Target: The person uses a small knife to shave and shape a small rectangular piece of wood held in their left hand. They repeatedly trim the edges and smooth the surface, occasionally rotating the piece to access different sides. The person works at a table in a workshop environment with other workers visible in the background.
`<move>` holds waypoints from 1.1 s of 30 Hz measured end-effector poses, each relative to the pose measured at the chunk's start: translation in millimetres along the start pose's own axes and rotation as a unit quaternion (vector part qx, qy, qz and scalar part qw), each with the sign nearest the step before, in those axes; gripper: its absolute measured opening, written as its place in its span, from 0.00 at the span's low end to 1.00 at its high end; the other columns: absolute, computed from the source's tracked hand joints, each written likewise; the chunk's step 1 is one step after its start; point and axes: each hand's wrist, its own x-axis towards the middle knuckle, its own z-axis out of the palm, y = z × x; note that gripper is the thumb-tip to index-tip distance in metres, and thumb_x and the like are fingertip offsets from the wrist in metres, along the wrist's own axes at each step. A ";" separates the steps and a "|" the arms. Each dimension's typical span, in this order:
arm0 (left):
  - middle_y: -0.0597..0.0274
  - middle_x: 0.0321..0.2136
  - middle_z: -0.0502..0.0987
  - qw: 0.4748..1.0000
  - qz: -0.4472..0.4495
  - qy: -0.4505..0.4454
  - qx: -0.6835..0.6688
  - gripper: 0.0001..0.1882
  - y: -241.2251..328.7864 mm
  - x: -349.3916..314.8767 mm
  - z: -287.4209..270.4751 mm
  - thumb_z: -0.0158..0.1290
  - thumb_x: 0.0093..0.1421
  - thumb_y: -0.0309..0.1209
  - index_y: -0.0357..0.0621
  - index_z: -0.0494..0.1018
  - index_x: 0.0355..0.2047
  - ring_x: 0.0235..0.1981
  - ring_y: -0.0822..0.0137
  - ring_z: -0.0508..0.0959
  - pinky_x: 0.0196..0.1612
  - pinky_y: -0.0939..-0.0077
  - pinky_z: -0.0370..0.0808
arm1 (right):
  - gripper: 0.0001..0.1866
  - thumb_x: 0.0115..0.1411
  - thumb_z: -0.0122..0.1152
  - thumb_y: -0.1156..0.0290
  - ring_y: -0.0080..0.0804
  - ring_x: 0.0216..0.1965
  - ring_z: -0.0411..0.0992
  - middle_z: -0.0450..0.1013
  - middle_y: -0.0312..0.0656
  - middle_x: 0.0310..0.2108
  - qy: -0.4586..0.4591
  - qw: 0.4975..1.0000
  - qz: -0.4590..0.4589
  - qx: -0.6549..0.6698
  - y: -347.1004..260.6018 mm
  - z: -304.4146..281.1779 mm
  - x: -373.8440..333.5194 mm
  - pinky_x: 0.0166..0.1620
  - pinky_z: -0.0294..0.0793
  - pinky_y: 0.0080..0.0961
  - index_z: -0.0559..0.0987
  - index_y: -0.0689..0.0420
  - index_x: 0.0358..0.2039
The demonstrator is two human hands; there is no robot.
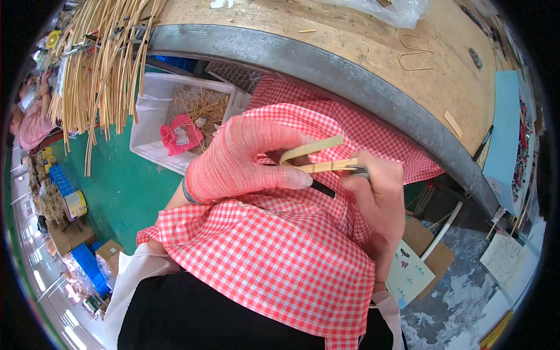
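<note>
Head view, looking down over the lap. A bamboo strip (312,147), pale yellow-green on its flat face, lies across the middle of the picture with its long axis nearly level, its right end tilted slightly upward and pointing toward the workbench. Directly beneath it runs a second strip (326,167) of tan colour with fine cross-marks along its edge, roughly parallel to the first.

The left hand (242,160), in a pink knitted glove, is closed around the left ends of both strips, fingers curled over them and thumb pressing from below. The right hand (376,195), bare, is closed on a dark-handled knife (324,188); its metal part (359,171) meets the right end of the tan strip, and the black handle shows below the gloved thumb.

Both hands work above a red-and-white checked cloth (274,256) spread over the knees. Behind them curves the wooden workbench (361,41) with its grey metal rim, bearing two bent U-shaped pieces (415,52). At left, a bundle of long bamboo slivers (105,64) hangs over a white plastic bin (153,125) holding scraps and a pink glove (181,135), on a green floor (125,186).
</note>
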 end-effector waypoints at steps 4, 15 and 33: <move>0.59 0.24 0.81 0.995 -0.014 -0.044 0.087 0.16 7.2 1.3 -3.6 0.68 0.45 0.32 0.39 0.81 0.33 0.26 0.70 0.81 0.31 0.79 0.75 | 0.14 0.51 0.67 0.64 0.45 0.22 0.72 0.70 0.46 0.20 0.005 1.000 0.011 0.029 -0.2 3.9 -1.7 0.25 0.67 0.36 0.74 0.61 0.26; 0.58 0.25 0.81 0.992 0.085 0.049 0.081 0.15 8.3 6.5 8.2 0.67 0.44 0.32 0.38 0.80 0.31 0.27 0.69 0.81 0.32 0.78 0.75 | 0.16 0.53 0.65 0.60 0.42 0.28 0.74 0.75 0.45 0.29 -0.023 0.997 -0.063 -0.035 -5.5 20.7 3.4 0.32 0.74 0.35 0.79 0.62 0.29; 0.61 0.25 0.80 0.989 -0.067 0.069 -0.116 0.14 1.1 6.3 14.9 0.64 0.43 0.27 0.38 0.81 0.34 0.27 0.74 0.79 0.32 0.82 0.75 | 0.14 0.55 0.65 0.63 0.43 0.26 0.75 0.74 0.48 0.26 0.020 1.000 0.015 0.003 -10.8 35.2 3.7 0.32 0.74 0.34 0.78 0.63 0.30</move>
